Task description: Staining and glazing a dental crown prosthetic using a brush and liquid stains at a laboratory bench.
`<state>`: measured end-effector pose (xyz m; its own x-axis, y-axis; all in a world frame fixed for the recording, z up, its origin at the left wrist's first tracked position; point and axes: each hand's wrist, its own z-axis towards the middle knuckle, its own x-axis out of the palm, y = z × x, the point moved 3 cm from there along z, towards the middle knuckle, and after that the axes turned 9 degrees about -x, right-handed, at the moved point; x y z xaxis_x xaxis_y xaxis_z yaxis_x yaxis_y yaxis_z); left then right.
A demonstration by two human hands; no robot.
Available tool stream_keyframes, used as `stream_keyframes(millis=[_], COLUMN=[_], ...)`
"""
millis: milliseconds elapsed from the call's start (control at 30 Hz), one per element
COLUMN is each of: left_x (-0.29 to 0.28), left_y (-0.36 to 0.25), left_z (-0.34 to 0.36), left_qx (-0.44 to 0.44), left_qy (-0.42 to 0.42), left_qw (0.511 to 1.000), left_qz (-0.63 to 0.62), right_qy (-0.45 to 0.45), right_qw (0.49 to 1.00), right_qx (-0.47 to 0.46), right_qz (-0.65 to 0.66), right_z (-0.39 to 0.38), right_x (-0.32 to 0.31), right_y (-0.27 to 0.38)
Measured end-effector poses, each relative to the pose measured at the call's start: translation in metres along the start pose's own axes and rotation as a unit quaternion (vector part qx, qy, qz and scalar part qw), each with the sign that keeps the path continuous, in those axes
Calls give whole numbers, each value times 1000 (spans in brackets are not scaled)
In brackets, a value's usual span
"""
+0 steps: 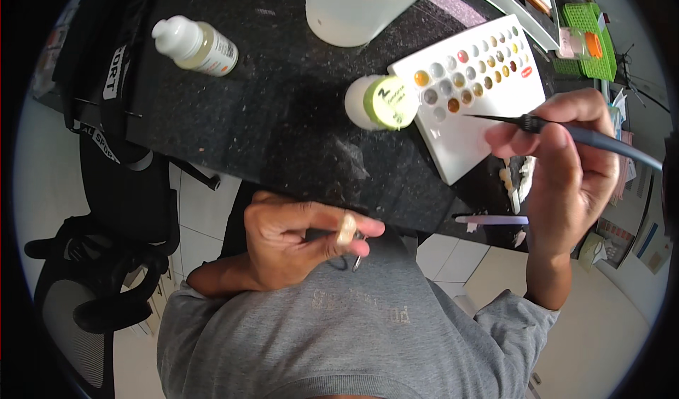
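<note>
White palette, two bottles; right hand grips one brush, left hand pinches one nail tip

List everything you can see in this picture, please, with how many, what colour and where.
Speckled stone countertop: one, black, upper middle.
Small plastic bottle lying on its side: one, white cap and pale body, upper left.
Small jar with a yellow-green lid: one, centre, beside the palette.
Rectangular well palette: one, white, wells of yellow, brown, red and grey, right of centre.
Large translucent container: one, whitish, top edge.
Mesh basket: one, green, upper right.
Office chair: one, black, left.
Fine pointed brush: one, dark, in the right hand.
Left hand: fingers pinch a small pale piece.
Right hand: holds the brush over the palette.
</note>
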<state>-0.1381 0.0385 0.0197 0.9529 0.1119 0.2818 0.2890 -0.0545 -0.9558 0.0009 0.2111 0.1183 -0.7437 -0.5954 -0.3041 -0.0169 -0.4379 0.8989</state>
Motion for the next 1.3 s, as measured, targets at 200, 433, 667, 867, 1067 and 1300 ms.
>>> stream_keyframes(millis=[200,433,667,867,1067,1300], left_x=[15,16,16,17,16,16], left_y=[-9,-14,-17,-17,-17,-16], left_z=[-2,-1,-3,-1,-1,-1], left_qx=[-72,-89,-87,-55,-58,-54], left_qy=[-78,-86,-108,-119,-127,-125], left_qw=[978,990,990,991,990,990], left_qz=[-182,-74,-6,31,26,26], right_qy=[8,-37,-16,-48,-24,-44], right_qw=[994,986,969,965,968,971], right_qx=[-94,-157,-243,-258,-242,-232], right_qz=[-57,-28,-48,-25,-54,-34], right_z=[-35,-79,-82,-78,-75,-77], right_x=[-14,22,31,37,36,35], right_y=[42,22,8,6,8,7])
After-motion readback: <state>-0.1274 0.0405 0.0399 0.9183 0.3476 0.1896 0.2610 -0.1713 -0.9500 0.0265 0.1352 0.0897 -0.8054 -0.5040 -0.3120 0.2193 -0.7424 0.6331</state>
